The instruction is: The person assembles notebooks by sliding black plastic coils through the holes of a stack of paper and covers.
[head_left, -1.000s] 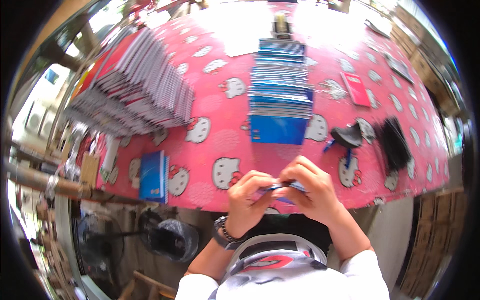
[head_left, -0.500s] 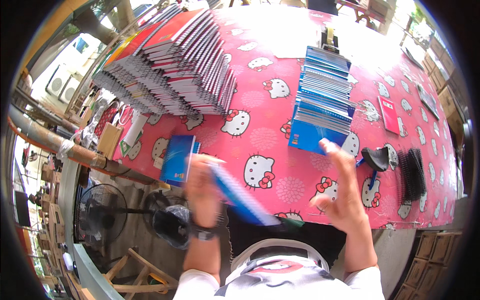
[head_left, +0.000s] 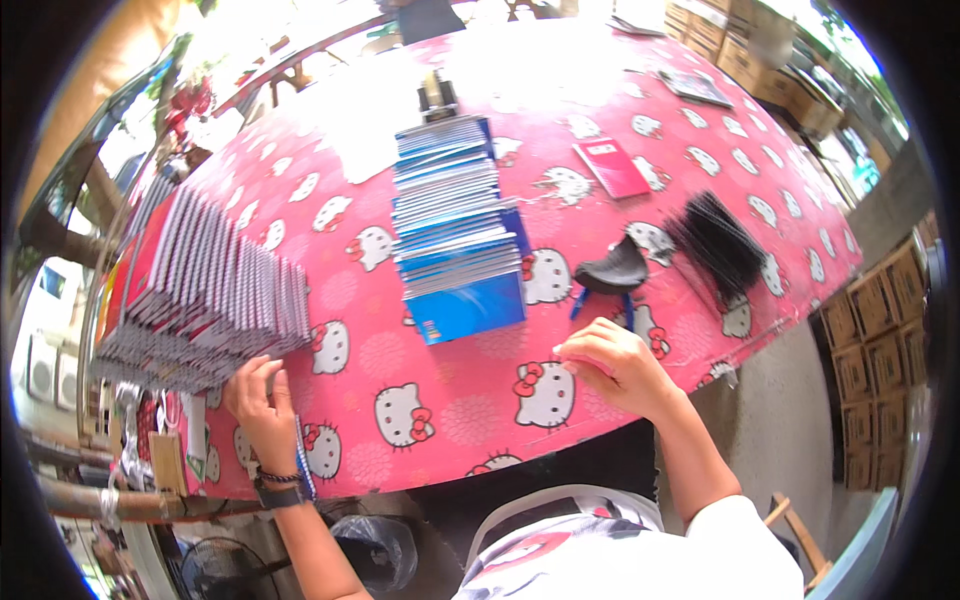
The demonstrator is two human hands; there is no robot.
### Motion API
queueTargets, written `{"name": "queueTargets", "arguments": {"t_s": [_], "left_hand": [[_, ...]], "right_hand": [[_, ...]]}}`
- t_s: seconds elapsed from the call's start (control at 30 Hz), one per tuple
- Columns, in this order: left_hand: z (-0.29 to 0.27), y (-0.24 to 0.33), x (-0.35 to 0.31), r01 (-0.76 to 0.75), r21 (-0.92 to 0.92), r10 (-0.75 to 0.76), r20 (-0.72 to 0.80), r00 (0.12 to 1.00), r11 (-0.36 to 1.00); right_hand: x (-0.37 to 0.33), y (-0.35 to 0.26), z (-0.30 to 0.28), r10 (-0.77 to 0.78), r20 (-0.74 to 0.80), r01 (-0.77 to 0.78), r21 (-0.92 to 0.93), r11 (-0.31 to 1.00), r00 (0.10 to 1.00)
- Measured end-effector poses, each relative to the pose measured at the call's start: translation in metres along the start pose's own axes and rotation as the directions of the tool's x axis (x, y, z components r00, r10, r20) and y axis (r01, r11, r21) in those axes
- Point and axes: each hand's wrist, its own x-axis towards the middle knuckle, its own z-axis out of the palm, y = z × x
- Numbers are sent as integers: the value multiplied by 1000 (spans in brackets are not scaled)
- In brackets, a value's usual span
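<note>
- Lying ahead of both hands is the row of blue notebooks (head_left: 470,305), on the pink tablecloth (head_left: 330,395). It is forward and to the left of the right hand (head_left: 622,368), and forward and to the right of the left hand (head_left: 262,410).
- The long axis of this row runs away from the person. The right hand is the nearer one, close to its front corner but not touching.
- The notebooks overlap like steps: pale page edges show in many thin lines, and the front one presents a smooth, shiny blue cover.
- The right hand has its fingers bent, with the thumb near the fingertips; whether something small is between them, I cannot tell.
- The left hand is palm down with loosely curved fingers, beside the stack of spiral notebooks (head_left: 215,290). A blue-white notebook edge (head_left: 304,462) shows beside its wrist; I cannot tell if the hand grips it.
</note>
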Motion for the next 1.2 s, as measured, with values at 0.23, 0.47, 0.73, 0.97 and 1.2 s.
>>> {"name": "queueTargets", "arguments": {"t_s": [0.23, 0.47, 0.73, 0.97, 1.2], "left_hand": [[89, 165, 64, -422, -219, 420, -54, 906, 880], [132, 165, 77, -406, -348, 422, -33, 906, 845], [74, 177, 32, -289, -576, 432, 127, 893, 765], [47, 186, 14, -274, -590, 501, 263, 825, 760], [54, 164, 9, -364, -470, 511, 232, 828, 804]], "right_hand": [[-14, 5, -13, -12, -53, 11, -11, 1000, 999], [-61, 68, -75, 74, -466, -308, -448, 839, 882], [-45, 134, -57, 248, -535, -573, -616, 541, 808], [-22, 92, -70, 285, -509, -554, -520, 650, 812], [12, 13, -55, 292, 4, -291, -65, 954, 956]]}}
